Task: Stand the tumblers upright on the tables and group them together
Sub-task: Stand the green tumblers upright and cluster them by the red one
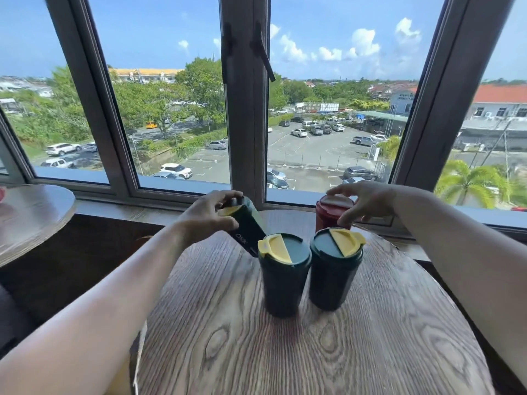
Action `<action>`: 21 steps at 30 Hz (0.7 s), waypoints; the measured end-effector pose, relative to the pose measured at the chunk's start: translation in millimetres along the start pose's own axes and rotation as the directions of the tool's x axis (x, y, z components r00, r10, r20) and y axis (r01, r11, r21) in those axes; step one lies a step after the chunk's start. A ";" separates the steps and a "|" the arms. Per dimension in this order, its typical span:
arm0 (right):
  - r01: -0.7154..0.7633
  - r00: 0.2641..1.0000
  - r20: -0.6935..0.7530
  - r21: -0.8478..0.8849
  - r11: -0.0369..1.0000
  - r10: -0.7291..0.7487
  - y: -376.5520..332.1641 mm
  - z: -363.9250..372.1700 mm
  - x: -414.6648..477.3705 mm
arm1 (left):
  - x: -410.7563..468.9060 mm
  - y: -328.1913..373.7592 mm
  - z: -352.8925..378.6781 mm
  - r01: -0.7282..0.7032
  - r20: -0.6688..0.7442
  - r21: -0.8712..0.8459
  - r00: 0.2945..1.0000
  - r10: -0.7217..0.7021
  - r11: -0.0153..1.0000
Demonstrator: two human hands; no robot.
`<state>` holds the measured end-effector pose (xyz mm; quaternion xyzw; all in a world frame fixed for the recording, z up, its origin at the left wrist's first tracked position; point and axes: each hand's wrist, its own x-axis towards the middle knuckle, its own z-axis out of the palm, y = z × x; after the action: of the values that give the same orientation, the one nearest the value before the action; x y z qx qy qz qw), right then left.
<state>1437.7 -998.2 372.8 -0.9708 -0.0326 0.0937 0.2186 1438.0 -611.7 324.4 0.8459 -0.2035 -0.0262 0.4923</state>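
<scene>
Two dark green tumblers with yellow-flap lids stand upright side by side on the round wooden table [228, 337]: one at the left [283, 280], one at the right [333, 275]. A third dark green tumbler [251, 229] leans tilted behind them, its lid end gripped by my left hand [211, 215]. A red tumbler [328, 215] stands upright at the table's far edge by the window. My right hand [365, 201] rests its fingers on the red tumbler's lid and upper side.
A window sill [171, 192] and dark window frame run right behind the table. A second round wooden table [31, 218] is at the left, with something red at its left edge. Dark seating fills the gap between the tables.
</scene>
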 end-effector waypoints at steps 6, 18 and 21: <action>0.038 0.999 0.011 0.025 0.999 -0.039 -0.2 -1.1 -1.3 | -41.0 72.5 -13.6 -0.203 -0.225 0.270 0.937 0.267 0.941; 0.205 0.979 0.032 -0.053 0.977 -0.203 10.4 -3.8 -3.0 | -148.7 208.7 75.0 -0.174 -0.467 0.379 0.812 0.351 0.909; 0.263 0.965 0.020 -0.088 0.961 -0.263 13.9 -4.3 0.1 | -163.9 206.2 112.5 -0.097 -0.482 0.355 0.834 0.271 0.930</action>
<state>1439.0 -1012.6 370.6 -0.9663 -0.1663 0.0661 0.1852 1194.8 -732.7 415.0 0.8647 -0.1448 0.2855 0.3871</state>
